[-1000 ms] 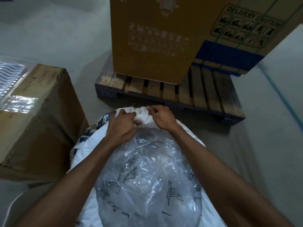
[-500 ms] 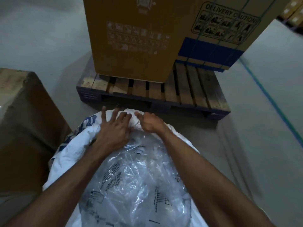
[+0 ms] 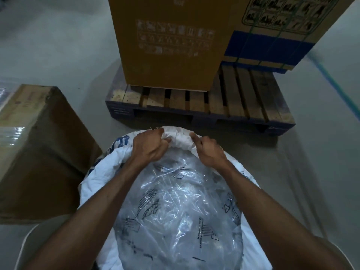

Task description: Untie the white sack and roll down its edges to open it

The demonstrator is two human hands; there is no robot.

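Observation:
The white sack (image 3: 101, 178) with blue print stands open in front of me, its rim rolled into a thick white band (image 3: 180, 137) at the far side. A clear plastic liner (image 3: 175, 207) with black warning print bulges inside it. My left hand (image 3: 150, 146) grips the rolled rim at its left end, fingers curled over it. My right hand (image 3: 209, 151) grips the same band a little to the right, index finger stretched along the fabric. Both forearms reach over the liner.
A wooden pallet (image 3: 243, 98) lies just beyond the sack and carries a tall brown carton (image 3: 171, 43) and a strapped carton with a blue band (image 3: 272, 41). A taped brown box (image 3: 39, 143) stands close on the left. Grey floor with a green line (image 3: 339, 88) lies right.
My left hand's spread fingers have curled round the rolled rim, and my two hands have moved apart along it. The camera has shifted, so the scene sits further right in view.

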